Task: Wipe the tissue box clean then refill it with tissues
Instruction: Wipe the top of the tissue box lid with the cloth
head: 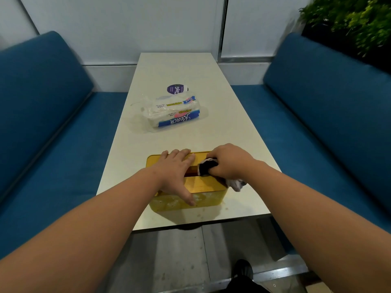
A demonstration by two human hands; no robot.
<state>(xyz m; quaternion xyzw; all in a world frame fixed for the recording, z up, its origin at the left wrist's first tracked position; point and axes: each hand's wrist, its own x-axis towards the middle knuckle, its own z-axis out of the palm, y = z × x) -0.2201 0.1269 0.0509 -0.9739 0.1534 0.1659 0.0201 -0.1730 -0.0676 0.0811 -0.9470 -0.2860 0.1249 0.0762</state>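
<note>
Yellow tissue box [208, 200] sits at near end of white worktop [222, 123], close to the front edge, long side facing the camera. Lid is wood-toned with a dark rectangular slot in the middle; front wall shows pale smudges or spots. Left hand [176, 173] lies flat across the lid's left part, fingers straight over the far edge, thumb down on the front wall, steadying the box. Right hand [227, 160] is clenched round a dark-and-white cloth [208, 167], pressing it onto the lid at the slot's right end; a loose tail of the cloth hangs out past the box's right side, near the wrist. Both forearms bare.

Further up the worktop, well apart from the box, lies 1 opened pack of paper towels [175, 114], clear wrap loose on its left side, blue "Reach" band on the near face, white sheets visible inside. Just behind it, a round purple sticker or lid [175, 89] with white lettering, partly hidden by the pack.

2 blue upholstered benches [48, 115] flank the worktop, 1 on each side. White wall panels behind. Green plant [349, 20] at top right. Grey floor below, a dark shoe [243, 269] at the bottom edge.
</note>
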